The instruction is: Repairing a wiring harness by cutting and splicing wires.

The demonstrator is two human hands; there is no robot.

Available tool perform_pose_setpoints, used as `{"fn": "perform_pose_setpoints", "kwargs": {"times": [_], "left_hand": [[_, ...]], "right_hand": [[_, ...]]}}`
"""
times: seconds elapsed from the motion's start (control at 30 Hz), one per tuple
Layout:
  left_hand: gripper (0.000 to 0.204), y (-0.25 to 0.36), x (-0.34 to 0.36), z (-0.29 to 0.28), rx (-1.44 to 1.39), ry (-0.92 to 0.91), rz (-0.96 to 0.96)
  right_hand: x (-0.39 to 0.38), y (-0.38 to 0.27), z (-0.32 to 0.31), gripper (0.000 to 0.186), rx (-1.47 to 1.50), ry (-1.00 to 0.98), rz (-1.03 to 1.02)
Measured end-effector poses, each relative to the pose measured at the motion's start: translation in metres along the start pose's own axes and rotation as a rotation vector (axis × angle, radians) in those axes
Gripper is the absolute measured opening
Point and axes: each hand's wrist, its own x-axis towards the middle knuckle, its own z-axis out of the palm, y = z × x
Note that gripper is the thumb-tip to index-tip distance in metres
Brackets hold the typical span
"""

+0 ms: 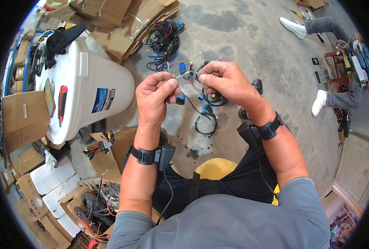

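Both hands are raised in front of me over the floor. A thin twisted wire (183, 75), pale and silvery, runs between them. My left hand (154, 94) is closed in a pinch on its left end, thumb against the forefinger. My right hand (225, 81) pinches the other end, fingers curled inward. Below the left fingers a dark cable (191, 103) hangs toward a coiled black cable (206, 125) on the floor. Behind and under the hands lie more black cables with blue connectors (182, 66), partly hidden by my fingers.
A large white plastic barrel (118, 83) stands at left, a red-and-black tool (62, 104) on its lid. Flattened cardboard (122, 31) and a bundle of black cables (166, 43) lie beyond. At far right another person's legs and white shoes (318, 103) show beside a brown stool (337, 68).
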Motion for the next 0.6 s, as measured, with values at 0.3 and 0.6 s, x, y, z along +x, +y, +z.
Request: {"fn": "perform_pose_setpoints", "kwargs": {"times": [0.3,0.6], "left_hand": [[0.015,-0.002,0.0,0.005,-0.009,0.048,0.054],[0.021,0.008,-0.002,0.011,0.106,0.066,-0.106]], "right_hand": [[0.003,0.016,0.015,0.027,-0.104,0.081,-0.242],[-0.002,0.002,0.023,0.023,-0.158,-0.052,-0.182]]}}
